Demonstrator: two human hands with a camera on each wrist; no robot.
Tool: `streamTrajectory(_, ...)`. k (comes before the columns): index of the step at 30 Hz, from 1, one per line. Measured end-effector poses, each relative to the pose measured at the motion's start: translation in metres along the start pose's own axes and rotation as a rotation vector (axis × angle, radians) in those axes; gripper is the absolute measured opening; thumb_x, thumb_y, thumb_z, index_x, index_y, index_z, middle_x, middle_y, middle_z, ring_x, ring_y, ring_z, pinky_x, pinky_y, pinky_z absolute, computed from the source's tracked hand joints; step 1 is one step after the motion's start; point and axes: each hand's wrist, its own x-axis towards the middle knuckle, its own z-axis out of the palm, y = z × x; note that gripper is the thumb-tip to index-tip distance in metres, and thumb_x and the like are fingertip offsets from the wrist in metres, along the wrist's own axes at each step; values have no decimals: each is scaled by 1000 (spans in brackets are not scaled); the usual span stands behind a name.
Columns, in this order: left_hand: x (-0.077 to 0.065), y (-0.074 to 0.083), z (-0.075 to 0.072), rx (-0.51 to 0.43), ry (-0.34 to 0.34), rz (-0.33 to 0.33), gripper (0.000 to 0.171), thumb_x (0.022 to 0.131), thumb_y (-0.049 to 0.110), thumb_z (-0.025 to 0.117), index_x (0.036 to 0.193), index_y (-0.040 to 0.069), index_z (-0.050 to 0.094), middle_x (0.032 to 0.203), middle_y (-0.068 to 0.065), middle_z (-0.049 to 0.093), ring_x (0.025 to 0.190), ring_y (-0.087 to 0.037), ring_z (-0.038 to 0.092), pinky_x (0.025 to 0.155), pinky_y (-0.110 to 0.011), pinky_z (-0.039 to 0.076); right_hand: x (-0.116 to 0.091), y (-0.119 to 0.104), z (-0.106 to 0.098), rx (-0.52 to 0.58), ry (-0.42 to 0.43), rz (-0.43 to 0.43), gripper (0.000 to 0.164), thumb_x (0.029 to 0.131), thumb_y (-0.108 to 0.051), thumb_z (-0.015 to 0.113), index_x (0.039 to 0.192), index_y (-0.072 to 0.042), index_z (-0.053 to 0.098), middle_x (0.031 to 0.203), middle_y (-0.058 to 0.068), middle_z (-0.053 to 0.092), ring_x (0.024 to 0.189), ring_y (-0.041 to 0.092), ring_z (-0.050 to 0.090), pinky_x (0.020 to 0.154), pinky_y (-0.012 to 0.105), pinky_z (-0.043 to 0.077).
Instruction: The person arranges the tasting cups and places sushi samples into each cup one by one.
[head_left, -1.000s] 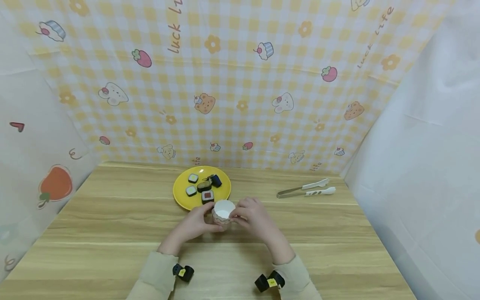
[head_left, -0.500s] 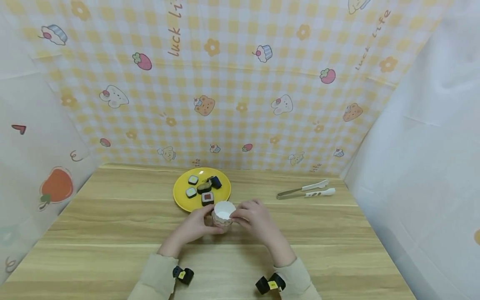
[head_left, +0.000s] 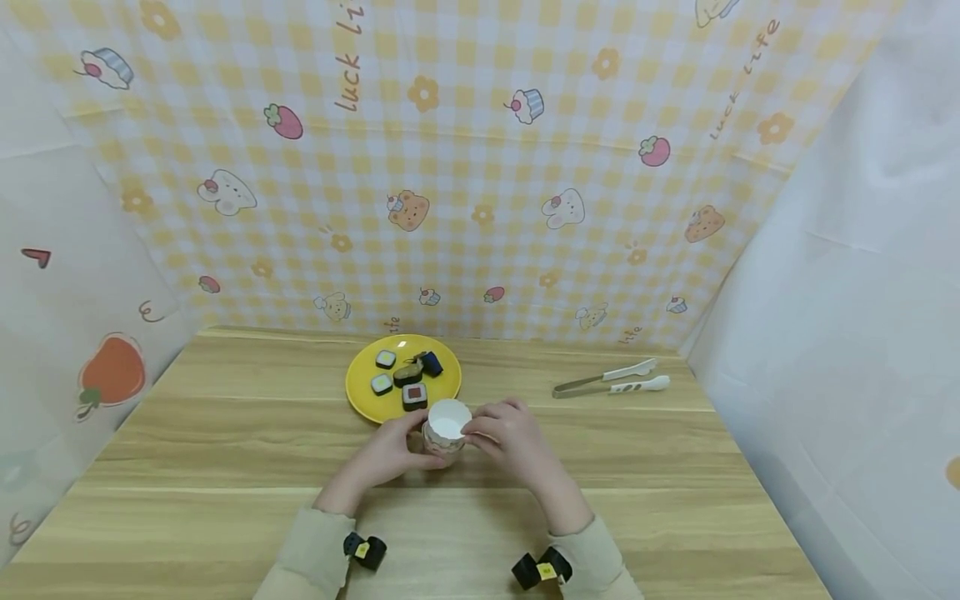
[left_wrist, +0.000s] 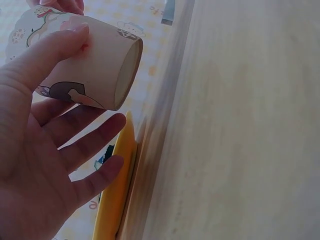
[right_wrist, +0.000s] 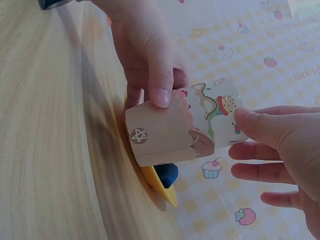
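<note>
Two paper baking cups with printed cartoon pictures and scalloped rims are nested one in the other in front of me. My left hand holds the outer cup from the side, thumb on one face and fingers on the other. With thumb and fingertips, my right hand pinches the rim of the inner cup, which sticks partly out of the outer one. Seen from the head, the white inside of the inner cup faces up. The left wrist view shows the cup's base, tilted above the wooden table.
Just behind the hands lies a yellow plate with several toy sushi pieces and a dark blue piece. White-tipped tongs lie at the back right. A checked cloth hangs behind the table.
The inner cup has come slightly further out of the outer one, its rim rising a little with my right hand. My left hand has stayed in place.
</note>
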Motion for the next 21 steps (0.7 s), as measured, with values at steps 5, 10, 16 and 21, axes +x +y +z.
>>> streamTrajectory(5, 0, -1, 1, -2, -6, -2, 67, 72, 28, 85, 131, 15, 55, 119, 4, 61, 109, -19, 55, 96, -48, 42, -1, 0, -1, 2, 6, 13, 11, 76, -17, 80, 86, -16, 75, 94, 0, 70, 86, 16, 64, 84, 40, 46)
streamTrajectory(10, 1, -3, 0, 13, -7, 4, 67, 73, 28, 85, 131, 14, 55, 118, 4, 62, 108, -19, 55, 96, -47, 42, -1, 1, -2, 6, 19, 27, 12, 76, -17, 80, 86, -15, 74, 98, 3, 70, 89, 17, 64, 85, 40, 46)
streamTrajectory(16, 0, -4, -1, 34, 1, -3, 69, 72, 29, 85, 131, 10, 55, 119, 1, 62, 111, -21, 55, 98, -48, 40, 0, 2, -4, 14, 56, 35, 14, 73, -13, 82, 85, -14, 74, 98, 5, 69, 91, 18, 64, 85, 41, 46)
streamTrajectory(21, -1, -5, -3, 52, 15, -22, 70, 71, 31, 85, 130, 8, 55, 120, -1, 62, 113, -23, 53, 100, -50, 38, -2, 5, -7, -10, 66, 52, 12, 75, -15, 81, 85, -14, 74, 99, 5, 69, 92, 19, 64, 84, 41, 46)
